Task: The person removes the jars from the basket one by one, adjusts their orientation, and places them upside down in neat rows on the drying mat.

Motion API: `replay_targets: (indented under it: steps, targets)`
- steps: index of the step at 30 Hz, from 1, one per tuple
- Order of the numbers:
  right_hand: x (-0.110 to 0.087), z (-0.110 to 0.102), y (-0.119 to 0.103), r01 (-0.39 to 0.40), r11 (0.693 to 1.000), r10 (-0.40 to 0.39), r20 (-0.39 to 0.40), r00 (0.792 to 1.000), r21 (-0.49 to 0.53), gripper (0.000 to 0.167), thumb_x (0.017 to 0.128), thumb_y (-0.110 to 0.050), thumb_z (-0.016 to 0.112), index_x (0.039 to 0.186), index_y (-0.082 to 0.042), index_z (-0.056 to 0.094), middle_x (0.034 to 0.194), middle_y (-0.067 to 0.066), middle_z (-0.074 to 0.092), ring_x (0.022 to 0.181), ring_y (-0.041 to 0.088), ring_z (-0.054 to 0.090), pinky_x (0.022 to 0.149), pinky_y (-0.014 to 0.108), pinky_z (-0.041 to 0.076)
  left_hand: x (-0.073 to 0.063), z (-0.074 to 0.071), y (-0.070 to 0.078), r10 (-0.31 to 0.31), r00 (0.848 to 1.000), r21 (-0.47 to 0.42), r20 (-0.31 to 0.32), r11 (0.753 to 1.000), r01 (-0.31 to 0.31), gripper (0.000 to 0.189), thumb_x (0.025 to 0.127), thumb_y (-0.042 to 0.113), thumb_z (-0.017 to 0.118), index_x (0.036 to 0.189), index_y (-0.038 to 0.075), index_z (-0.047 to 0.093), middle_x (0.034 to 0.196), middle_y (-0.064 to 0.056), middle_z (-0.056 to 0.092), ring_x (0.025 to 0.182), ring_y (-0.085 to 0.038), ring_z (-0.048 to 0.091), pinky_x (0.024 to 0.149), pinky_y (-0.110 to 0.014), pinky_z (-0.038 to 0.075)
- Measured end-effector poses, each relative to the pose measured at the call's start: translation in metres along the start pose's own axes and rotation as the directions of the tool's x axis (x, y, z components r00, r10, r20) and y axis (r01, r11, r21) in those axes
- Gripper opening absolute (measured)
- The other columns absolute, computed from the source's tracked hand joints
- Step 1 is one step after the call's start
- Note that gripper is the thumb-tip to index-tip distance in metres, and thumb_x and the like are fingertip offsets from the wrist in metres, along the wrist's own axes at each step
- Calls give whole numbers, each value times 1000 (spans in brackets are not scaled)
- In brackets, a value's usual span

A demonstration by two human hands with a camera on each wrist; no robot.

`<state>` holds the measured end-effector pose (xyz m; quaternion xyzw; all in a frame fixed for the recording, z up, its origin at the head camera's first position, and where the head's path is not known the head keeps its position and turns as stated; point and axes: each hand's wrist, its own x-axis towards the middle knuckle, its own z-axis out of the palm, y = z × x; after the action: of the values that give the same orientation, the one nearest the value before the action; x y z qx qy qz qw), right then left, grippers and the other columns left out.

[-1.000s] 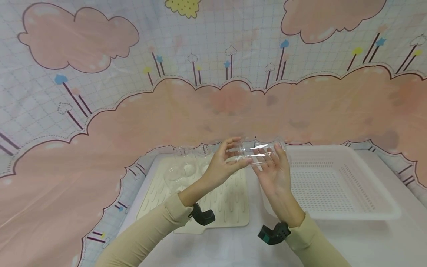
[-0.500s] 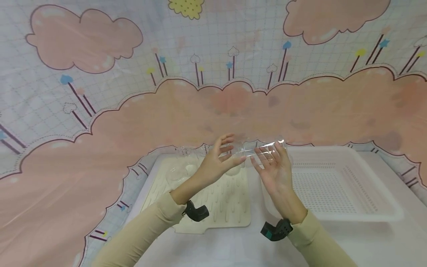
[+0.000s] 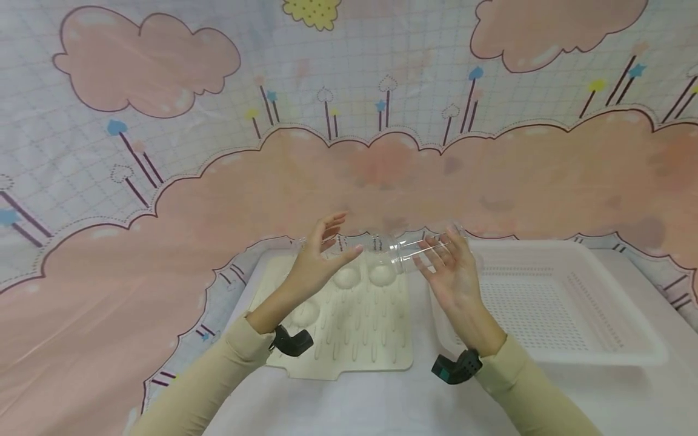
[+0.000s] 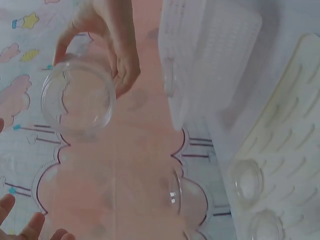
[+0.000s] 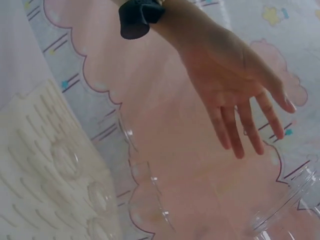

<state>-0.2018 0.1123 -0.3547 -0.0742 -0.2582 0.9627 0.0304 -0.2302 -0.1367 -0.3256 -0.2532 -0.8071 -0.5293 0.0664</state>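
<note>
My right hand (image 3: pixel 455 284) holds a clear jar (image 3: pixel 417 249) on its side, its ringed mouth end facing left; the thumb is at its base and the fingers spread behind the wall. In the left wrist view the round rim of that jar faces the camera, with the right hand (image 4: pixel 107 30) behind it. My left hand (image 3: pixel 313 263) is off to the left, palm turned inward, thumb and fingers apart, holding nothing. The right wrist view shows this left hand (image 5: pixel 232 85) with spread fingers, away from the jar (image 5: pixel 290 200) at lower right.
Under the left hand lies a cream ridged drying mat (image 3: pixel 360 351), with several clear jars (image 3: pixel 347 277) standing on its far and left parts. A white perforated basket (image 3: pixel 556 358) stands on the right of the white-covered table (image 3: pixel 382 406). A patterned cloth (image 3: pixel 349 181) hangs behind.
The left hand has let go of the jar and moved left, its fingers spreading. The right hand keeps the jar, whose mouth end now tilts slightly down to the left.
</note>
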Motion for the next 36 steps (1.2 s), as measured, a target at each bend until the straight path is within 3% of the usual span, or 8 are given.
replay_targets:
  steps: [10, 15, 20, 22, 24, 27, 30, 36]
  targets:
    - [10, 2, 5, 9, 993, -7, 13, 1000, -115, 31, 97, -29, 62, 120, -18, 44, 125, 9, 46, 121, 23, 50, 101, 37, 45, -16, -32, -20, -11, 995, 92, -100, 996, 20, 72, 90, 32, 76, 151, 22, 37, 151, 1, 41, 140, -22, 36, 115, -41, 31]
    - [14, 3, 9, 29, 990, -25, 28, 999, -137, 19, 98, -27, 61, 109, -17, 49, 105, 5, 56, 108, 22, 56, 106, 43, 41, -29, -48, -32, -45, 988, 109, -145, 992, 61, 74, 90, 29, 76, 152, 20, 36, 151, -2, 41, 140, -24, 36, 116, -41, 29]
    - [18, 5, 12, 25, 987, -19, 41, 999, -161, 31, 98, -23, 59, 126, -19, 46, 95, 2, 57, 104, 22, 59, 112, 47, 34, -42, -60, -44, -70, 982, 121, -177, 988, 92, 80, 90, 26, 77, 154, 19, 31, 153, -4, 39, 142, -25, 32, 118, -44, 26]
    - [20, 6, 14, 25, 985, -19, 37, 999, -169, 25, 99, -22, 59, 122, -17, 51, 98, 3, 55, 106, 23, 58, 112, 47, 34, -47, -64, -52, -63, 980, 134, -187, 987, 89, 81, 89, 25, 77, 155, 17, 30, 154, -5, 37, 143, -26, 30, 118, -45, 25]
    - [22, 7, 17, 33, 984, -27, 34, 999, -172, 5, 99, -20, 59, 100, -16, 58, 96, 3, 56, 108, 24, 56, 111, 49, 33, -51, -67, -60, -62, 980, 150, -188, 985, 90, 84, 89, 24, 77, 156, 15, 27, 156, -8, 34, 145, -27, 28, 119, -46, 23]
    - [24, 8, 20, 42, 983, -37, 32, 999, -181, 13, 99, -16, 58, 86, -15, 61, 98, 3, 57, 114, 27, 53, 112, 50, 32, -58, -73, -74, -97, 979, 184, -180, 974, 131, 89, 89, 29, 77, 158, 16, 22, 160, -10, 28, 147, -30, 23, 119, -51, 21]
    - [26, 10, 25, 43, 978, -38, 27, 999, -203, 3, 98, -12, 57, 99, -14, 58, 98, 1, 58, 118, 28, 51, 111, 49, 33, -66, -79, -88, -122, 978, 252, -170, 954, 163, 97, 86, 37, 79, 159, 18, 19, 162, -10, 23, 148, -33, 19, 116, -61, 19]
    - [29, 13, 33, 36, 967, -32, 21, 999, -251, 35, 97, -8, 56, 128, -12, 42, 111, 1, 58, 127, 31, 47, 110, 49, 36, -80, -89, -115, -130, 981, 373, -143, 911, 175, 102, 83, 40, 81, 160, 15, 19, 163, -10, 19, 148, -37, 17, 111, -70, 19]
